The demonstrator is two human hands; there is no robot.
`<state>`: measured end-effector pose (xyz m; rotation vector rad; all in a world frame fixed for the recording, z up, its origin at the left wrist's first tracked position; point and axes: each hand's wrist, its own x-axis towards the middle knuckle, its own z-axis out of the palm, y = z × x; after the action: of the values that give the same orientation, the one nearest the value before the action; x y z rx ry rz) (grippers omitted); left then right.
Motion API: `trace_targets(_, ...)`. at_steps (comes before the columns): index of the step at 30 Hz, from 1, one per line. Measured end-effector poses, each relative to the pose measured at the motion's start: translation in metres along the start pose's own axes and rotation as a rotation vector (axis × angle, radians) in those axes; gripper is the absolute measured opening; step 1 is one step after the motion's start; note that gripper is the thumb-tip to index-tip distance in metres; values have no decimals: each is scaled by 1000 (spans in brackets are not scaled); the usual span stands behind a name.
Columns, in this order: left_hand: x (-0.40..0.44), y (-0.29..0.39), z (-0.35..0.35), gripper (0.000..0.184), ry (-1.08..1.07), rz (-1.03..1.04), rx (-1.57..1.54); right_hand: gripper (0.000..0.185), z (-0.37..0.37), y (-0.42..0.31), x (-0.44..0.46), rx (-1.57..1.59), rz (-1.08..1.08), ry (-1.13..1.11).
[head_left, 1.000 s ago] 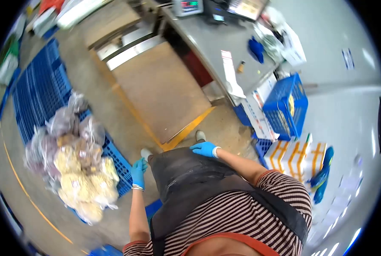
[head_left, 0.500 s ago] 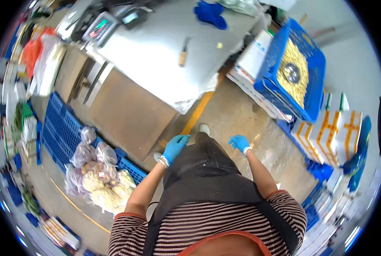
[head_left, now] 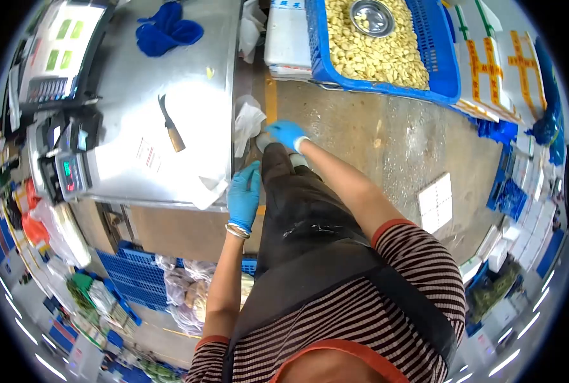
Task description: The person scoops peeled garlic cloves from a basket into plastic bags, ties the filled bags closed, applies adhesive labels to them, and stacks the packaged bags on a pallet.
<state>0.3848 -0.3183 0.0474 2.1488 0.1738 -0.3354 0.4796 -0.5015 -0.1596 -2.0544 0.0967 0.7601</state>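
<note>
My left hand [head_left: 243, 199], in a blue glove, is beside the front right corner of the steel table [head_left: 122, 134]. Its fingers are stretched out and it holds nothing. In a matching glove, my right hand [head_left: 288, 135] hangs over the floor just right of the table, near a crumpled white plastic bag [head_left: 249, 121]. Its fingers look loosely apart with nothing in them. On the table lies a knife [head_left: 173, 131] with a curved dark blade and wooden handle. A bunched blue cloth [head_left: 168, 30] rests farther back.
A blue basket [head_left: 386, 91] holds pale yellow pieces and a metal bowl [head_left: 372, 18]. Scales [head_left: 71, 173] stand at the table's left. Bagged produce [head_left: 185, 287] sits on a blue pallet [head_left: 128, 274]. A white tile-like panel [head_left: 435, 203] lies on the wet floor, right.
My body and view have turned right and come nearer the table. My left hand is now by the table corner; my right hand has swung forward and left, close to the table edge.
</note>
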Motion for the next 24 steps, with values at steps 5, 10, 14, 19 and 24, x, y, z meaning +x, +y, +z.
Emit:
trace_targets(5,109,-10,-7,32,201,322,149,34,-33,-97,116,193,-71,402)
trace_targets(10,174,-14,1,54,217,307,408,37,-81,-117,262,416,138,678)
trace_targets(14,185,-23,5,59,182,258,430,29,-100,-89,338,190,159,725)
trace_targets(19,190,-20,5,62,154,250,464,21,-96,-95,362,-209,298,796)
trace_targets(24,190,-17,10,61,200,286,484,16,-64,-114,273,-183,4,796)
